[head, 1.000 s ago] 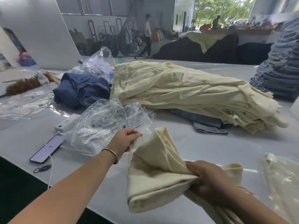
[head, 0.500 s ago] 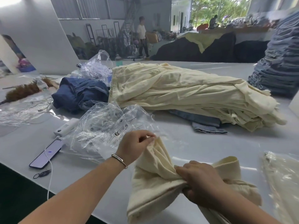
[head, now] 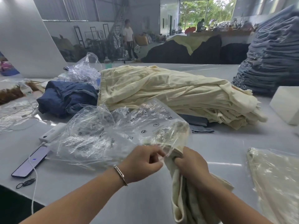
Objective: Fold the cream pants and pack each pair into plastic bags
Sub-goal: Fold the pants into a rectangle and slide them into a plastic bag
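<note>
While the left hand (head: 142,164) pinches the mouth edge of a clear plastic bag (head: 123,131) between thumb and fingers, the right hand (head: 191,167) is clenched round the top of a folded pair of cream pants (head: 182,202), feeding its leading end into that opening. The end of the cloth shows through the film just beyond both hands; most of the pair hangs below the right hand over the near edge of the worktop (head: 226,143)

Judgement: step in hand is insertion, barely begun. Only the tip is inside

Notes for doing it well:
- keep the bag mouth held wide, pinch on one lip only, so the fold does not catch on the film
- keep the bundle gripped tightly so the fold holds; it looks bunched rather than flat, and soft cloth will splay if the grip loosens
- push cloth forward and draw the bag back over it together, rather than stuffing
- the film is thin and crinkled, likely to cling; letting air in should help the pair slide to the bottom

Surroundings: heap of unfolded cream pants (head: 169,94) lies further back on the worktop, well apart from the hands. One bagged pair (head: 275,183) lies flat at the right. Dark blue garment (head: 68,97) at left rear, loose empty bags (head: 16,113) at far left. Phone (head: 30,162) on a cable near the left edge, clear of the bag
</note>
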The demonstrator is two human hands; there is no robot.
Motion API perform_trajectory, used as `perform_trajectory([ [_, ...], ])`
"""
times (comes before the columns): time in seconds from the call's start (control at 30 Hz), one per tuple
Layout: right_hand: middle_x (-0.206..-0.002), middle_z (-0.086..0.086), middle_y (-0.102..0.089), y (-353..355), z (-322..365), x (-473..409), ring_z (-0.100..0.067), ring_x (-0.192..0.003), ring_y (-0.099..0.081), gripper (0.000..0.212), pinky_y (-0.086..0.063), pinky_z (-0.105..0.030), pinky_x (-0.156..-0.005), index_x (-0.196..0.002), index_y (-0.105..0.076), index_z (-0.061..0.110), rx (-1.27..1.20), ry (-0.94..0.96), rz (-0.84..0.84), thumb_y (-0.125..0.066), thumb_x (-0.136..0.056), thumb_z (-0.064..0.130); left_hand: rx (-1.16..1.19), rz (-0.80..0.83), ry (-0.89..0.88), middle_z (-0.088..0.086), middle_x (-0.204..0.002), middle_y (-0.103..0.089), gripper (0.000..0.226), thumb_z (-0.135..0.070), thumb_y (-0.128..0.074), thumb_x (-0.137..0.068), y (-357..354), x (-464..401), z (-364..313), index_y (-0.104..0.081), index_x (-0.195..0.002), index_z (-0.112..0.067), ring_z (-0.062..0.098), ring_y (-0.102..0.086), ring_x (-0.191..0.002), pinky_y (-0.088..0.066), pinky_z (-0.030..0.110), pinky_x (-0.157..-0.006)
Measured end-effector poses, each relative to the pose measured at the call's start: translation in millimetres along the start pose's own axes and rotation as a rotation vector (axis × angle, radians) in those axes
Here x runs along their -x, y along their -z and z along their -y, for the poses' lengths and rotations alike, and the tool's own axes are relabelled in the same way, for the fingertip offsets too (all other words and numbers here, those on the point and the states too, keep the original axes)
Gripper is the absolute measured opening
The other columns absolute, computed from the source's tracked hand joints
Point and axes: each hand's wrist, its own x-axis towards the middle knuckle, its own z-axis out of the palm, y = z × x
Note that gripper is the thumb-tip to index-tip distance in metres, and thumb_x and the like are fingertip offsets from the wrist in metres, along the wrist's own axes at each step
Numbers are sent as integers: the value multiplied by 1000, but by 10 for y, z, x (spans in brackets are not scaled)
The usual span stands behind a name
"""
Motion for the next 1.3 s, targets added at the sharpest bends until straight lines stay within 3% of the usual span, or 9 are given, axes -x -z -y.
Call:
perform_trajectory([
  [0.23,-62,6,-57,32,-20,78,-20,-64,-55,16,-41,-34,-60,-61,-53,16,-611,-127,-3,-61,-69,28,-625,-288,-122,1,-76,-61,44,-3,-75,-63,368,-64,136,-68,-107,-11,24,-62,-71,-52,32,-48],
  [0.43,-57,8,-59,128,-9,116,-16,-60,-58,16,-44,-33,-63,-56,-58,19,-670,-114,54,-66,-63,31,-760,-411,-36,19,-131,-50,37,-23,-76,-69,245,-289,237,-61,-100,-10,38,-46,-121,-46,48,-96],
  [0.57,-69,5,-65,160,-43,155,-19,-71,-61,25,-47,-37,-67,-70,-60,19,-580,-104,20,-58,-58,40,-468,-486,-16,8,-91,-68,32,-3,-72,-75,247,-343,185,-53,-101,-1,31,-67,-81,-51,35,-63],
  [0.77,-87,5,-64,53,-58,240,-19,-83,-60,18,-49,-40,-77,-95,-57,22,-467,-173,-154,-56,-84,36,-524,-342,-153,2,-55,-59,20,-15,-59,-73,-29,-111,-166,-64,-93,-12,26,-57,-47,-43,25,-44],
  [0.87,-96,3,-62,-12,-25,303,-24,-90,-59,24,-45,-36,-73,-106,-51,22,-255,-127,-168,-51,-86,37,-501,-423,-223,0,-72,-53,21,-17,-59,-62,-140,-124,-355,-54,-83,-13,21,-50,-62,-44,29,-55],
  [1.0,-105,0,-58,-99,71,335,-25,-98,-56,35,-35,-32,-69,-117,-45,18,-27,-91,-160,-45,-88,37,-563,-493,7,9,-103,-53,63,-17,-68,-67,-80,-424,-410,-45,-125,-9,25,-52,-93,-49,33,-75],
  [1.1,-111,-1,-55,-172,34,325,-26,-104,-54,44,-34,-33,-70,-126,-40,16,95,-60,-121,-44,-89,39,-732,-294,71,3,-108,-63,36,-17,-48,-89,-53,-666,-510,-54,-124,-18,24,-62,-95,-50,33,-75],
  [1.17,-112,-4,-55,-177,160,309,-28,-107,-54,43,-35,-32,-71,-127,-43,13,127,-107,-69,-47,-90,35,-717,-145,-111,5,-98,-66,26,-14,-48,-88,-160,-684,-632,-66,-106,-17,27,-65,-88,-48,33,-70],
  [1.3,-95,-37,-61,-10,702,357,-43,-84,-65,14,-55,-37,-60,-88,-59,-13,-122,-454,-359,-58,-76,-7,-435,29,-572,1,-72,-60,13,-19,-61,-84,-601,-389,-857,-74,-87,-17,23,-58,-59,-42,25,-47],
])
